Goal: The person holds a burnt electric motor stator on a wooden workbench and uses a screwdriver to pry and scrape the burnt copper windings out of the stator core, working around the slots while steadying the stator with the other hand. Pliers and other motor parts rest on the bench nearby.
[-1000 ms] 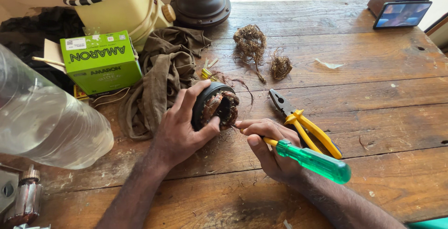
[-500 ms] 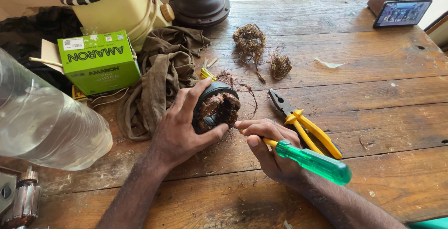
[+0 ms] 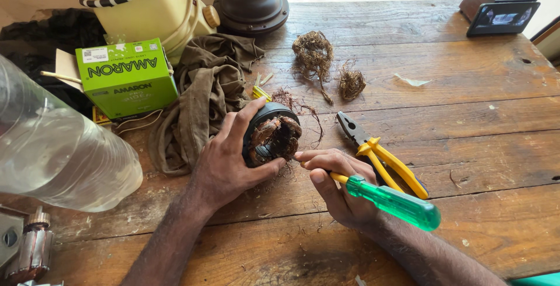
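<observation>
Our left hand (image 3: 224, 160) cups the motor stator (image 3: 271, 135), open end facing near-right; our right hand (image 3: 338, 184) grips the green-handled screwdriver (image 3: 385, 199) — shaft running far-left into the windings — fingers closed.

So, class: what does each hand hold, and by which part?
Left hand grips the motor stator around its dark outer casing. Right hand holds the screwdriver near the handle's front.

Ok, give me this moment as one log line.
left hand: grips motor coil | right hand: holds screwdriver, tip at coil | pliers: on table, right of coil
</observation>
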### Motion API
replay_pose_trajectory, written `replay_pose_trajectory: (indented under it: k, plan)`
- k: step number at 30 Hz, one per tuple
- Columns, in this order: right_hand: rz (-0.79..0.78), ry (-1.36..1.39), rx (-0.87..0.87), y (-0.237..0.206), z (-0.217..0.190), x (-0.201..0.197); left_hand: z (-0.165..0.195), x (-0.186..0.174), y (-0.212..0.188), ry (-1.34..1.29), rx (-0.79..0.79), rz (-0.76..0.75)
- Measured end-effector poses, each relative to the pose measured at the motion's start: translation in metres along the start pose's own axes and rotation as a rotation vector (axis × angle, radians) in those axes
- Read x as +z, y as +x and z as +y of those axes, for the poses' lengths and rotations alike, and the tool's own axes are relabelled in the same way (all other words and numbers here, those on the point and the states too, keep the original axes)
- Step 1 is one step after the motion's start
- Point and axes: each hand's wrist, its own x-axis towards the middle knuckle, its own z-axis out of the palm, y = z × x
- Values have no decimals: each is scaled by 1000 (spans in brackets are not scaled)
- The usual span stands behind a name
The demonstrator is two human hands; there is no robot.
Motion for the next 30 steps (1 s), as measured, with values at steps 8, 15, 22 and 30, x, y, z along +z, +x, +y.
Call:
replay_pose_trajectory:
  k: [8,15,22,30]
  plan:
    - [5,-7,-4,-1,0,0,1,0,-1,-7,20,12]
    - [5,0,-7,-2,0,-1,3,1,-1,-11,19,10]
    - [-3,6,-2,0,-1,-2,1,3,1,-11,-4,-5]
    - [-5,-7,-9,1,-1,-4,1,3,1,4,8,12]
